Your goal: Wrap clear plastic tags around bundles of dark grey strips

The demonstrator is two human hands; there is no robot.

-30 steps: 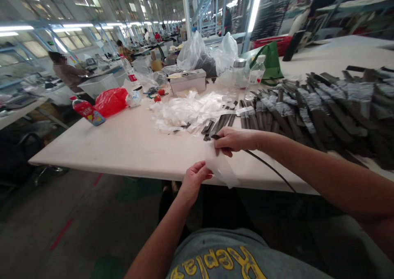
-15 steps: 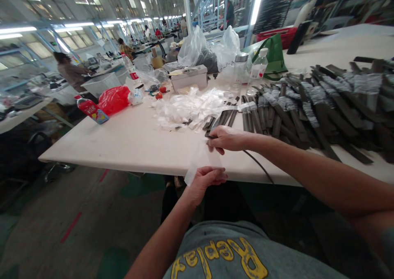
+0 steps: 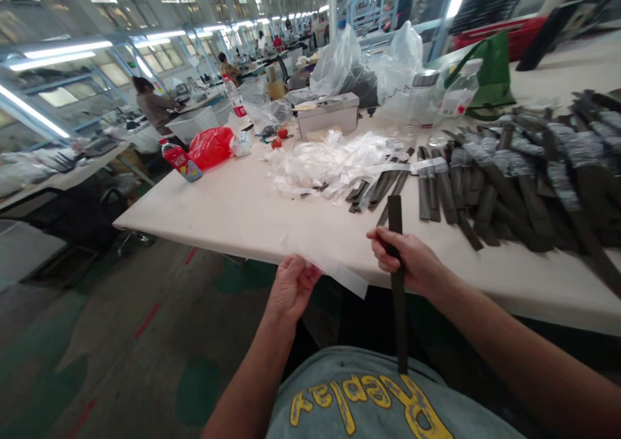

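My right hand [image 3: 410, 258] is closed around a long dark flat strip [image 3: 396, 284] that stands nearly upright in front of the table edge, its lower end reaching my grey shirt. My left hand [image 3: 291, 287] pinches a clear plastic sleeve [image 3: 325, 264] that hangs off the near edge of the white table [image 3: 233, 206]. The two hands are apart, the sleeve lying between them. A big pile of dark strips with printed paper bands [image 3: 524, 167] covers the table's right side.
A heap of clear plastic sleeves [image 3: 334, 164] lies mid-table with a few loose strips [image 3: 373, 190]. Behind are a white box [image 3: 327, 112], plastic bags, bottles, a red bag [image 3: 211, 148] and a green bag [image 3: 490, 70]. A person [image 3: 152, 106] works at a far table.
My right hand pulled the strip off the table and turned it upright, clear of the sleeve. My left hand keeps the sleeve. The view swung left and down.
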